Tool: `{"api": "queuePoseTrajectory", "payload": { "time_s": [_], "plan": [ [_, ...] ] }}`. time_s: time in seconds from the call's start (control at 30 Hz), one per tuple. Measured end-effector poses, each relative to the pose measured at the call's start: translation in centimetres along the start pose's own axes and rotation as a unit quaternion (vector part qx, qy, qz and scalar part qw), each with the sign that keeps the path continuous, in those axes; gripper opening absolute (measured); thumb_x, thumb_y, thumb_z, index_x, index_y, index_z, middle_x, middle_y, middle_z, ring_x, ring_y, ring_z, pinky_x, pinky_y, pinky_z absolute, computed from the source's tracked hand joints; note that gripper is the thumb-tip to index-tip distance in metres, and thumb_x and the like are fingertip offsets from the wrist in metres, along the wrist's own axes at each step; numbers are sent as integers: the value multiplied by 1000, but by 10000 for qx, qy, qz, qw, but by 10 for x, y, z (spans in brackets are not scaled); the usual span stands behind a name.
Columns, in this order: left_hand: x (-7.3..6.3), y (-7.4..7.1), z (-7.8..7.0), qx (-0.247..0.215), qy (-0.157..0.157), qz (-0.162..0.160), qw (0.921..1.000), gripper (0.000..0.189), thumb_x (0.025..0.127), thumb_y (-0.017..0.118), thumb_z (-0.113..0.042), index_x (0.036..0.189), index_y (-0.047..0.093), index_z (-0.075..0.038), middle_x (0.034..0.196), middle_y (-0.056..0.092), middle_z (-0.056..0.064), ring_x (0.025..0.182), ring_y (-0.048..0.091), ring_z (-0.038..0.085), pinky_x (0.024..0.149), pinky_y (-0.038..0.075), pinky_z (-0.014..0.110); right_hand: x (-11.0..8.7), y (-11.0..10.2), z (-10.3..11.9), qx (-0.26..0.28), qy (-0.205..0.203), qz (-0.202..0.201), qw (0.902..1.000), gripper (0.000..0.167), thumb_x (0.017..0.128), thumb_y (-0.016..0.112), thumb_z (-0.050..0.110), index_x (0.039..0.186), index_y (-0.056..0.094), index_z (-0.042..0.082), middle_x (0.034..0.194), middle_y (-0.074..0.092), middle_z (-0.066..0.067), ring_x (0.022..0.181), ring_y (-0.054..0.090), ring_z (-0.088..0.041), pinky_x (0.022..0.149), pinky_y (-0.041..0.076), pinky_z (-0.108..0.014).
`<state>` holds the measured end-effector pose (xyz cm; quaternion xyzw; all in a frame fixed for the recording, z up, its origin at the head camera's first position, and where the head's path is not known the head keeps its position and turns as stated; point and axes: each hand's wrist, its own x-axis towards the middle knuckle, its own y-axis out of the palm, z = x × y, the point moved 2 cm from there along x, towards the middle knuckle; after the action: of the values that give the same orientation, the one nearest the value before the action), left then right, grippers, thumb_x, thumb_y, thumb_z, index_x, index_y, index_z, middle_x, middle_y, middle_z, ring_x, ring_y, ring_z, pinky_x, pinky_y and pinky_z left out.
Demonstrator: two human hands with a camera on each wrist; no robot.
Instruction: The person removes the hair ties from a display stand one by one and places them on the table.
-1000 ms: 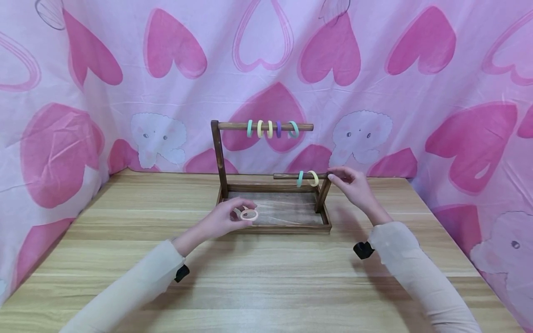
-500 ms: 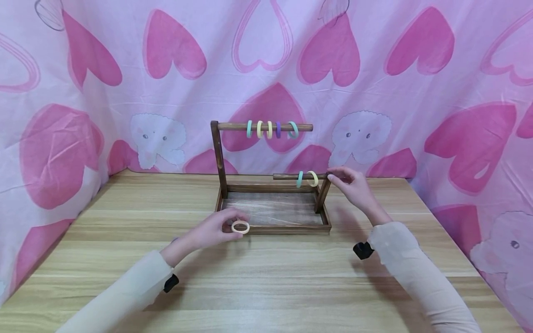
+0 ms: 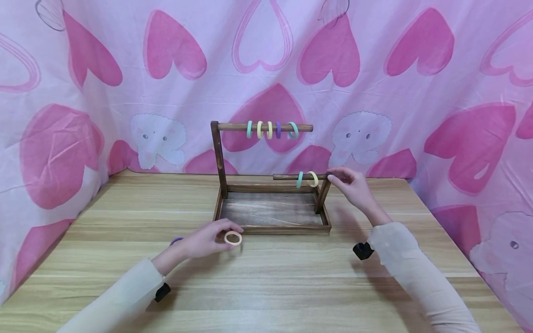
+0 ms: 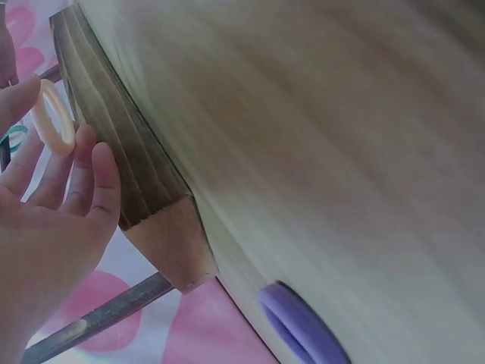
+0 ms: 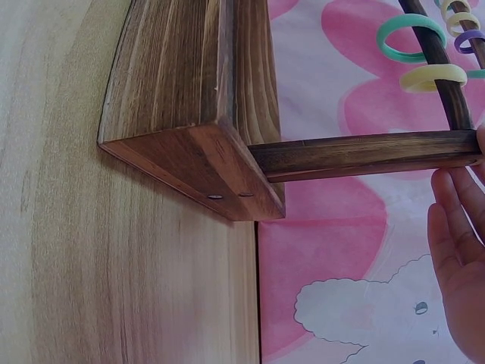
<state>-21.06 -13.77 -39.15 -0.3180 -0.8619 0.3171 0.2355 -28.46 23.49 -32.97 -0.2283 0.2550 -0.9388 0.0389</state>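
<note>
My left hand [image 3: 204, 241] pinches a small pale peach ring [image 4: 67, 115] between thumb and fingers, just in front of the left front corner of a dark wooden rack [image 3: 287, 229]. With thumb and fingertips my right hand [image 3: 353, 188] holds the top of the rack's short right post [image 3: 323, 196]. On the lower bar hang a green ring [image 3: 300, 179] and a yellow ring [image 3: 315, 179]. Several more rings, green, yellow and purple [image 3: 278, 130], hang from the upper bar [image 3: 233, 126]. A purple ring [image 4: 299, 322] lies on the table, partly hidden behind my left wrist in the head view.
The rack has a shallow tray base [image 3: 266, 210] and a tall left post [image 3: 219, 159]. It stands toward the back of a light wooden table [image 3: 266, 282]. A pink curtain with hearts [image 3: 175, 46] hangs behind and at both sides.
My left hand has moved left and toward me with the peach ring, from over the tray to in front of it. The purple ring on the table has come into sight. My right hand stays put.
</note>
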Motion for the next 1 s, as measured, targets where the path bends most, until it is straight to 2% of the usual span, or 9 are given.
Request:
{"api": "queuePoseTrajectory", "payload": {
  "time_s": [0.13,0.27,0.57,0.8,1.0],
  "plan": [
    [-6,0,4,27,-30,60,10000,34,78,67,-6,110,55,-4,109,55,3,96,50,18,80,40,32,-3,1,15,-14,-67,-15,10000,27,87,56,12,109,58,-3,101,60,-18,82,57,-12,69,42,-19],
    [-13,0,9,18,-256,182,9995,36,77,67,-6,111,55,-6,108,54,1,98,48,16,84,38,34,-5,1,21,-72,-70,-57,9999,27,87,56,10,108,58,-6,101,60,-19,81,57,-11,68,42,-18],
    [-28,-4,14,91,-211,273,9994,38,74,68,-3,110,54,-4,104,56,3,96,51,19,83,39,35,-5,2,21,-20,-60,-97,9999,25,86,57,9,108,59,-5,100,60,-19,81,56,-9,68,42,-18],
    [-38,-8,18,374,-454,326,9977,36,75,68,-6,109,56,-9,104,56,-1,97,50,18,85,37,38,-5,2,21,-34,-59,-87,9999,26,87,56,9,108,58,-5,101,60,-19,81,57,-10,69,43,-18],
    [-45,-12,20,433,-458,290,9976,37,74,68,-6,109,56,-9,105,56,-1,99,50,20,86,36,42,-5,2,22,-23,-39,-103,9999,26,87,56,9,108,58,-6,101,60,-20,82,56,-9,69,42,-17]
  ]
}}
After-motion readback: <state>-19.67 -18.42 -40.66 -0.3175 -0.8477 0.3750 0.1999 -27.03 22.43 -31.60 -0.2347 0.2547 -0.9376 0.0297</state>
